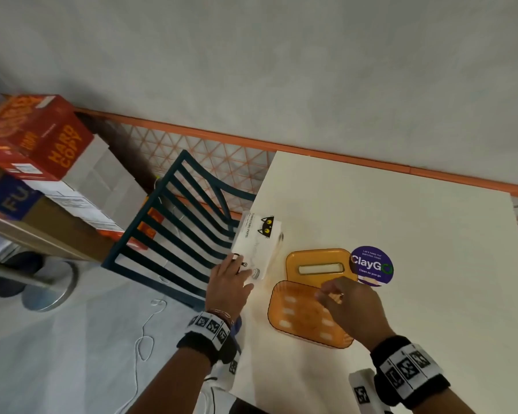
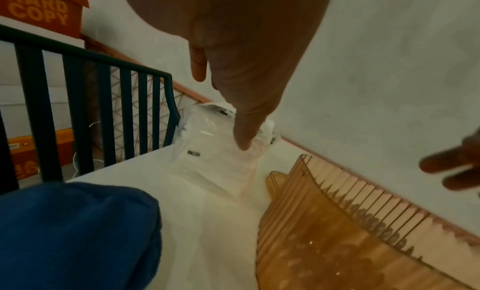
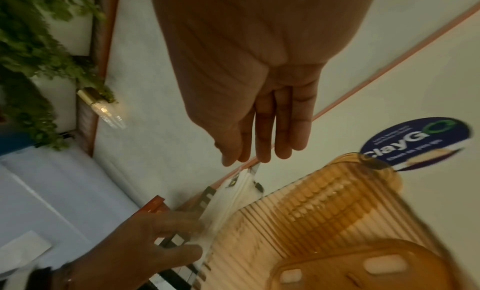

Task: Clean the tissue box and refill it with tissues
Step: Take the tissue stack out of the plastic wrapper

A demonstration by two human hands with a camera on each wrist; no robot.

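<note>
From my head camera, the white plastic-wrapped tissue pack [image 1: 256, 245] reads "TUWAIYANG PAPEL" beside a black cat face; it lies at the table's [image 1: 401, 210] left edge, just left of the orange translucent ribbed tissue box [image 1: 299, 312]. My left hand [image 1: 229, 283] rests on the pack's near end, fingers extended. The box sits empty, and its orange slotted lid [image 1: 317, 265] lies just behind it. My right hand [image 1: 353, 306] hovers over the box with fingers loosely bent, holding nothing. Right of the lid is a round purple sticker [image 1: 371, 265] reading "ClayGO" and "Clean as you go". Left of the table stand a dark teal slatted chair [image 1: 174, 234] and a red carton [image 1: 42, 135] marked "HARD COPY".

My left wrist camera shows one finger [image 2: 244, 130] pressing on the pack's wrap, the box's ribbed wall [image 2: 337, 202] to the right of it, and a dark blue cloth [image 2: 78, 233] on the table's near corner, mostly hidden in the head view.

My right wrist camera shows my right fingers [image 3: 265, 130] straight and together, empty, above the box [image 3: 324, 208]. Only here are green foliage [image 3: 31, 48] and a glass lamp [image 3: 103, 109] seen on the wall.
</note>
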